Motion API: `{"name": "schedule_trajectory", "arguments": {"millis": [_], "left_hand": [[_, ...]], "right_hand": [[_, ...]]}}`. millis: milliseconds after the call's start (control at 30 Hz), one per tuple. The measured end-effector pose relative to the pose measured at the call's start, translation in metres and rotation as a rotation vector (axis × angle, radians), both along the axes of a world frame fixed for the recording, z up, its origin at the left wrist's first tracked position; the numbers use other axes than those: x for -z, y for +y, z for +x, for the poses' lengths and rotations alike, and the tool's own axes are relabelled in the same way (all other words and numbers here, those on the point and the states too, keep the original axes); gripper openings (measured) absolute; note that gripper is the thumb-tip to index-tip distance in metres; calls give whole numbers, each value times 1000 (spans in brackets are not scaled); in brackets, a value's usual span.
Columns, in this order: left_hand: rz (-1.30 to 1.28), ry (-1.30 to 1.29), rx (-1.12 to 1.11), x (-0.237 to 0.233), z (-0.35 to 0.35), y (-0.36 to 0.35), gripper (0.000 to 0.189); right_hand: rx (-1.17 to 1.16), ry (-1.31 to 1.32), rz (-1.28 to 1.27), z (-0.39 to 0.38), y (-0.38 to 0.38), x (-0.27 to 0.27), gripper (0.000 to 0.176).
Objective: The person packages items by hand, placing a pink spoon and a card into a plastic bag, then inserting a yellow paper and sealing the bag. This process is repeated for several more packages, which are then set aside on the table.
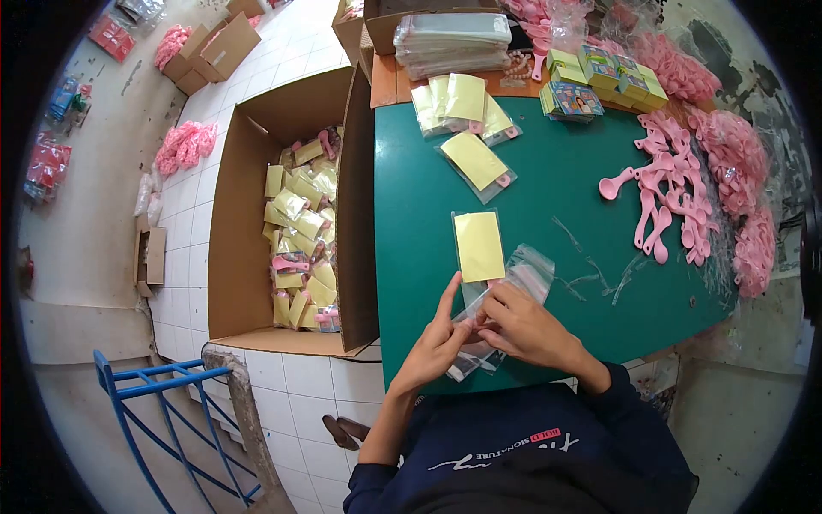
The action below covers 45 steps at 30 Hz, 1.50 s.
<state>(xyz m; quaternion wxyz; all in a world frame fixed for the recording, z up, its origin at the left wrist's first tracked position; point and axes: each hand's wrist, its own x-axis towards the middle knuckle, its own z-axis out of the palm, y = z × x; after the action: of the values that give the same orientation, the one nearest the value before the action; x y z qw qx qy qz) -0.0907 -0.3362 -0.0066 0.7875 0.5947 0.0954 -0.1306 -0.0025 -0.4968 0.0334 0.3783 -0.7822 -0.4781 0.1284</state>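
Observation:
A clear plastic bag with a yellow card (479, 246) in it lies on the green table near its front edge. A bit of pink shows at the card's lower edge, partly hidden by fingers. My left hand (434, 347) has its index finger stretched along the bag's left side, while its thumb presses clear plastic near my right fingertips. Fingers bent and pinched together, my right hand (527, 330) is closed on the bag's lower end. More clear plastic bags (533, 267) lie beneath and beside my right hand.
Filled card bags (473, 161) lie farther up the table (411, 223). Pink measuring spoons (664, 184) are heaped at right, with stacked card packs (599, 73) and a bag pile (452, 43) behind. Left stands a cardboard box (360, 214) of filled bags, near a blue metal frame (163, 377).

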Motion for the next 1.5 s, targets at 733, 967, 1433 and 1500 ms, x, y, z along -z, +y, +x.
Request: {"name": "schedule_trajectory", "arguments": {"millis": [733,967,1433,1500], "left_hand": [[-317,87,78,-27,14,-3,30],[-329,79,129,-37,-6,12,29],[464,-104,-143,-20,0,-14,12],[447,-69,-170,-19,0,-16,12]], "right_hand": [[344,-183,-34,73,-102,-45,62],[350,124,253,2,-25,14,18],[382,1062,390,-1,-40,27,9],[412,1128,396,-1,-37,27,8]]}}
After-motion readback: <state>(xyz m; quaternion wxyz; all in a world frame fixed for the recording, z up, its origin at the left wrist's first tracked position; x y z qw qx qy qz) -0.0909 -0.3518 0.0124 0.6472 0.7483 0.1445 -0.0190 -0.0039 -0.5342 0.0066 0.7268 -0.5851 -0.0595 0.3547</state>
